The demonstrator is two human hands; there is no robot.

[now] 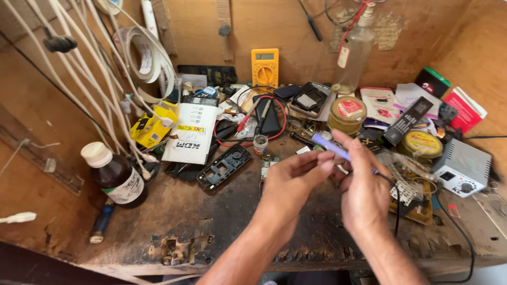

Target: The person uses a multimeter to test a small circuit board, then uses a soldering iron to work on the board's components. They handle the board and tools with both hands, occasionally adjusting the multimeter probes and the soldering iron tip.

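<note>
My right hand [364,187] grips a purple-handled soldering iron [330,146] over the worn wooden bench, its black cord trailing off to the right. My left hand [293,179] hovers beside it, fingers pinched close to the iron's handle; whether it holds anything small I cannot tell. Just behind my left fingers lies a small green circuit board [268,162]. A black phone frame [224,166] rests to the left of it.
A brown bottle with a white cap [115,177] stands at the left. A yellow multimeter [264,67] leans on the back wall, with red and black probes [253,119] below. A grey soldering station [462,168] sits at right, round tins [347,113] behind.
</note>
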